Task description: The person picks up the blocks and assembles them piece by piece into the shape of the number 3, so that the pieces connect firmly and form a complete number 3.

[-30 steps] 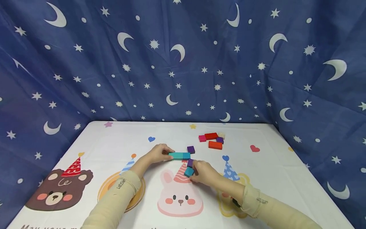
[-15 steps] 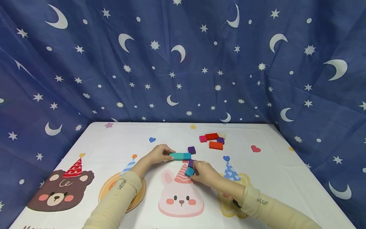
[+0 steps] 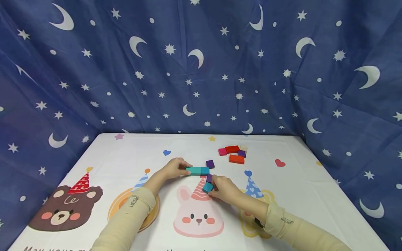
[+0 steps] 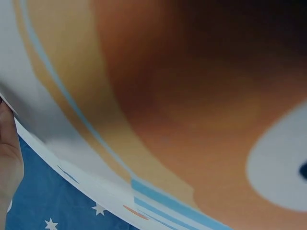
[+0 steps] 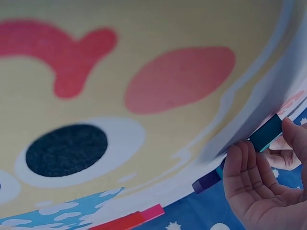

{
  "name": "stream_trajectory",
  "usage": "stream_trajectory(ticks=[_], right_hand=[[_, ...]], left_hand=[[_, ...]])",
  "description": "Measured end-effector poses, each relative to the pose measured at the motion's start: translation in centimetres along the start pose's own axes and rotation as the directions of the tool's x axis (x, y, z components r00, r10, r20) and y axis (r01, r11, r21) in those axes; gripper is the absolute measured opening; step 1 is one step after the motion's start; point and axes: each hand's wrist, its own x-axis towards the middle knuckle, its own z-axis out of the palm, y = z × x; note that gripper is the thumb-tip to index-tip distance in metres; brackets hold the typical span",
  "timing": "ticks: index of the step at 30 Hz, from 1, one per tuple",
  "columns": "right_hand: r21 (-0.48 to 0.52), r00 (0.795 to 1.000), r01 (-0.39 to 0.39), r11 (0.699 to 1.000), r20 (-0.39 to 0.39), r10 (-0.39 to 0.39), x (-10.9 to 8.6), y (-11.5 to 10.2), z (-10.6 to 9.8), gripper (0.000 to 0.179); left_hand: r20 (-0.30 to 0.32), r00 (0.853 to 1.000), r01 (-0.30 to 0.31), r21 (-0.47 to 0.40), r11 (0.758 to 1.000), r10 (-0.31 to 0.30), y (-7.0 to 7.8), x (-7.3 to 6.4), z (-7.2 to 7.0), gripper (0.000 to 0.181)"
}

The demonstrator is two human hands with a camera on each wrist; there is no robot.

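In the head view my left hand (image 3: 173,168) pinches the left end of a long teal block (image 3: 193,171). A blue block (image 3: 205,170) sits against that block's right end. Just behind them lies a purple block (image 3: 210,164). My right hand (image 3: 225,189) holds a small blue block (image 3: 207,187) between thumb and fingers; another purple block (image 3: 209,178) touches its far side, by the fingertips. The right wrist view shows the thumb on the end of the dark teal-looking block (image 5: 266,134). Only part of the left hand (image 4: 9,153) appears in the left wrist view.
Toward the back right lie a red block (image 3: 232,149), an orange-red block (image 3: 236,159), a pink block (image 3: 222,152), a purple block (image 3: 241,153) and a cream block (image 3: 243,149). The white tablecloth (image 3: 301,195) has printed animals. A blue starry curtain (image 3: 157,104) hangs behind.
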Motion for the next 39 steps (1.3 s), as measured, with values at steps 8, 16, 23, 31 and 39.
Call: stream_trajectory(ticks=[8,16,23,31,39], right_hand=[[0.004,1.0,-0.019,1.0,0.006,0.018,-0.1,0.0,0.0,0.029],[0.013,0.999,-0.042,0.999,0.002,0.042,-0.1,-0.1,-0.4,0.032],[0.074,0.999,-0.017,0.997,0.029,0.015,-0.3,0.4,-0.8,0.029],[0.181,0.997,0.064,0.981,0.032,-0.071,-0.6,1.2,-1.2,0.023],[0.226,0.987,0.128,0.966,0.068,-0.146,-0.9,2.2,-1.9,0.022]], left_hand=[[-0.003,1.0,-0.002,-0.016,1.0,0.002,-0.1,0.0,0.1,0.028],[-0.007,1.0,0.004,-0.011,1.0,-0.004,0.0,0.2,-0.1,0.027],[-0.002,1.0,0.003,-0.013,1.0,-0.003,-0.1,0.1,0.0,0.028],[-0.003,1.0,0.009,-0.006,1.0,-0.009,-0.3,-0.1,-0.2,0.028],[0.001,1.0,0.006,-0.024,1.0,-0.006,-0.5,0.1,0.2,0.027]])
